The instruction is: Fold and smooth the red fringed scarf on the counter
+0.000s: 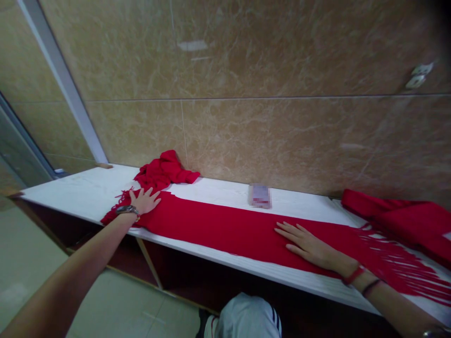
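Note:
A long red scarf [218,227] lies spread flat along the white tabletop [91,188], with fringe at both ends. My left hand [144,202] rests on its left part, fingers spread, palm down, near the fringe. My right hand [308,243] lies flat on the right half of the scarf, fingers extended. Neither hand grips anything. Behind my left hand, a crumpled red cloth [164,170] sits against the wall.
A small pixelated rectangular item [260,196] lies behind the scarf. Folded red fabric [398,216] is at the back right. A tiled wall [246,141] borders the table's back edge. Open shelves [190,270] show below. A light-clothed knee [248,317] is at the bottom.

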A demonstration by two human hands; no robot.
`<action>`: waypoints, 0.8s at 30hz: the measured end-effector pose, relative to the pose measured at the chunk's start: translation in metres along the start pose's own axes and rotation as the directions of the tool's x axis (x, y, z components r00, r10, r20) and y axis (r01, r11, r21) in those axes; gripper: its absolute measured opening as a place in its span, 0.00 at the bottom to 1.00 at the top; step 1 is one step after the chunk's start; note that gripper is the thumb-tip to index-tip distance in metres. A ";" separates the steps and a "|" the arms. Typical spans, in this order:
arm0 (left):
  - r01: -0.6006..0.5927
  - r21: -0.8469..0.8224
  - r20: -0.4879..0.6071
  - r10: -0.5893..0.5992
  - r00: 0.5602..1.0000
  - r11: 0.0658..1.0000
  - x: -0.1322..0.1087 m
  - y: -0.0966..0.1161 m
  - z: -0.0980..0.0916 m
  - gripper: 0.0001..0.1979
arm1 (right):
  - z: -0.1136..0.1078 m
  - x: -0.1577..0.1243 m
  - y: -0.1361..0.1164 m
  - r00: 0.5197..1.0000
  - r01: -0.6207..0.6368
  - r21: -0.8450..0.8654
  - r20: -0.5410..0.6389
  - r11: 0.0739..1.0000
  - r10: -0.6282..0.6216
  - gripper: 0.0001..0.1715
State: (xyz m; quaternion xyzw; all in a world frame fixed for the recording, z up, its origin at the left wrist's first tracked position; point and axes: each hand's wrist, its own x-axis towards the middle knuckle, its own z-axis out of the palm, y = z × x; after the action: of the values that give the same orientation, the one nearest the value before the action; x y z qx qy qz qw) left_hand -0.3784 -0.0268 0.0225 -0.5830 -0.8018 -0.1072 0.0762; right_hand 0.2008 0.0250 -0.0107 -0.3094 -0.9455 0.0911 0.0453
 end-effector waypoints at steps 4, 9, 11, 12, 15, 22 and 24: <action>-0.231 0.110 -0.062 0.239 0.969 0.967 -0.023 0.084 -0.001 0.23 | -0.003 0.008 -0.007 1.000 -0.001 -0.012 -0.028 1.000 0.001 0.31; -0.437 -0.090 0.172 0.446 0.879 0.895 -0.050 0.151 0.023 0.25 | -0.001 0.014 -0.015 1.000 -0.019 -0.036 -0.013 0.999 0.018 0.31; -0.448 -0.113 0.188 0.462 0.867 0.887 -0.050 0.148 0.033 0.26 | -0.001 0.014 -0.016 1.000 -0.022 -0.043 -0.016 0.999 0.021 0.30; -0.459 -0.112 0.190 0.472 0.861 0.882 -0.047 0.142 0.037 0.26 | -0.001 0.013 -0.016 1.000 -0.023 -0.047 -0.019 0.999 0.022 0.30; -0.478 -0.098 0.202 0.488 0.849 0.873 -0.037 0.124 0.041 0.26 | -0.003 0.014 -0.019 0.999 -0.031 -0.063 -0.028 0.998 0.029 0.31; -0.497 -0.099 0.211 0.506 0.836 0.862 -0.030 0.106 0.036 0.26 | 0.001 0.050 -0.055 0.993 -0.002 -0.056 -0.115 0.998 -0.005 0.34; -0.493 -0.101 0.211 0.503 0.838 0.864 -0.030 0.107 0.035 0.25 | 0.004 0.059 -0.061 0.993 0.019 -0.052 -0.112 0.998 -0.024 0.33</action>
State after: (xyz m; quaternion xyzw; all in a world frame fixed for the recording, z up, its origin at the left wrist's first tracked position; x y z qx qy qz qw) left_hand -0.2676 -0.0138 -0.0096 -0.7811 -0.6236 -0.0327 -0.0045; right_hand 0.1179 0.0112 -0.0005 -0.3049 -0.9467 0.0491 0.0918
